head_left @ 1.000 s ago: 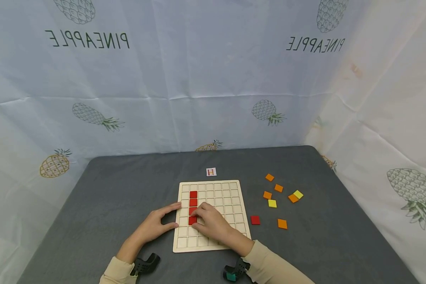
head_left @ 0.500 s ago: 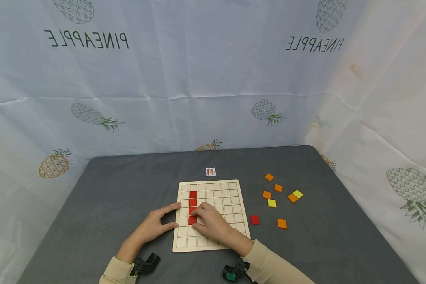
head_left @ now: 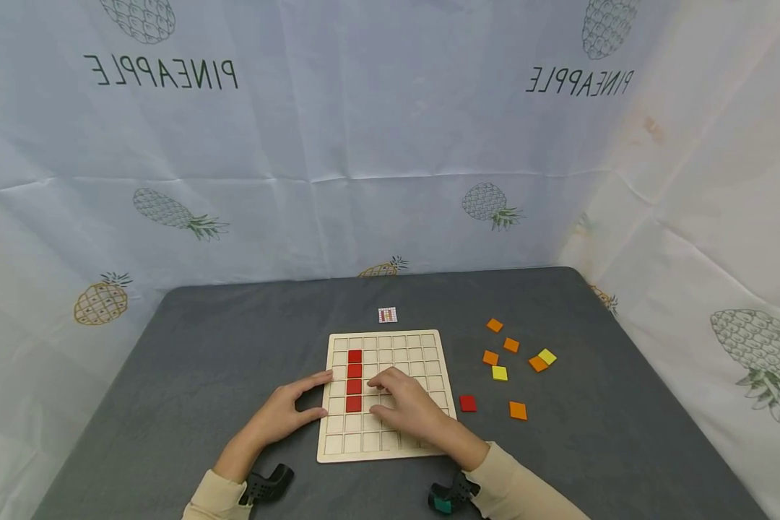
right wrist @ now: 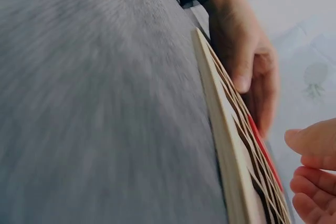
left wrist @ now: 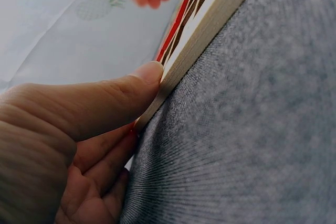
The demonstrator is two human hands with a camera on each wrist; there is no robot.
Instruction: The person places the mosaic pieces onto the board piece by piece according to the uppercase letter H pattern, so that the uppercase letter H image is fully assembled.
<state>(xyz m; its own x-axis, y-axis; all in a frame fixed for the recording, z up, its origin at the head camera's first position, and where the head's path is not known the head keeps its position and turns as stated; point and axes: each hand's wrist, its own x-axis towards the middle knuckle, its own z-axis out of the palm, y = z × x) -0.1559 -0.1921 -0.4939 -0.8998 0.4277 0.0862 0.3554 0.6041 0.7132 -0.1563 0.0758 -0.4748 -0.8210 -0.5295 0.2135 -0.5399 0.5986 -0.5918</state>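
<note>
A pale wooden grid board (head_left: 390, 347) lies on the dark table, with a column of red square tiles (head_left: 354, 386) seated in its cells near the left side. At the board's left edge rests my left hand (head_left: 284, 415), thumb and fingers spread along the rim. The left wrist view shows that thumb (left wrist: 121, 95) pressing the board's side (left wrist: 181, 66). My right hand (head_left: 408, 406) hovers over the board's middle, just right of the tiles, thumb and fingertips apart with nothing between them. In the right wrist view, its fingers (right wrist: 317, 182) appear beside the board.
Right of the board lie a loose red tile (head_left: 468, 403), several orange tiles (head_left: 518, 410) and two yellow tiles (head_left: 499, 373). One yellow tile touches an orange one. Behind the board lies a small printed pattern card (head_left: 387, 315). A pineapple-print curtain (head_left: 364, 144) hangs behind the table.
My right hand has let go of the lowest red tile and moved a little to the right, so the whole red column shows. My left hand stays at the edge.
</note>
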